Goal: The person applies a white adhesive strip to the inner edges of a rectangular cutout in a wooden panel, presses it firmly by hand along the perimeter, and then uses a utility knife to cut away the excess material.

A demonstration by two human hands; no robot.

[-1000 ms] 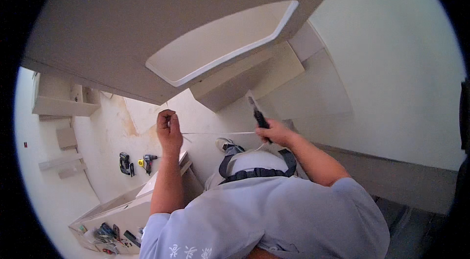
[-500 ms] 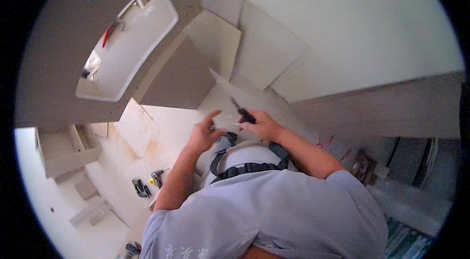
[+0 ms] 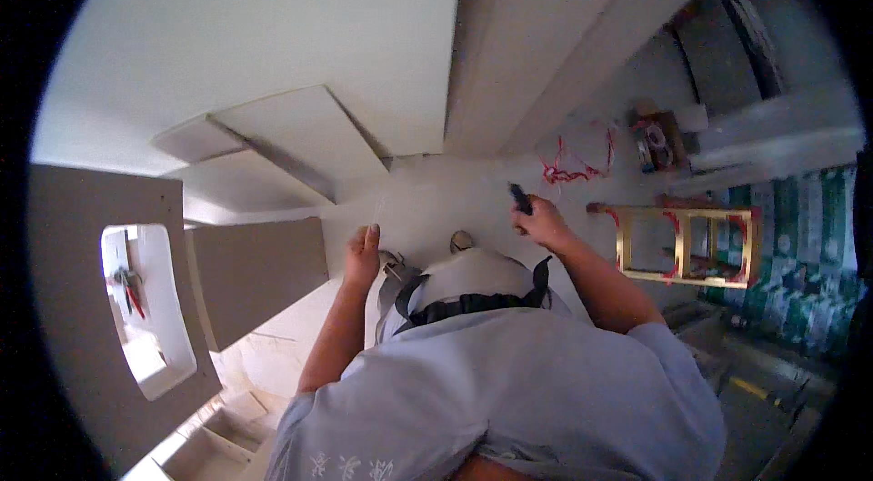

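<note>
My right hand (image 3: 543, 225) is wrapped round a short black hand tool (image 3: 520, 198), whose end points up and away; its exact kind is not clear. To the left, my left hand (image 3: 364, 249) is raised with its fingers drawn together. Whatever they may pinch is too small to make out. The two hands are well apart, in front of my belt (image 3: 468, 305) and above the pale floor (image 3: 427, 195). Nearest my left hand is a grey-brown board (image 3: 259, 267).
Pale panels (image 3: 300, 131) lean along the wall. At left, a tall board (image 3: 68, 299) has a rounded opening (image 3: 182, 335) with red-handled pliers (image 3: 132, 290) in it. Red cord (image 3: 573, 174) lies by an open box (image 3: 657, 143). A yellow stepladder (image 3: 682, 245) is at right.
My view has swung to the right, bringing the ladder and red cord into sight. My hands have moved apart, and the left fingers, spread before, have closed. The black tool stays in my right hand.
</note>
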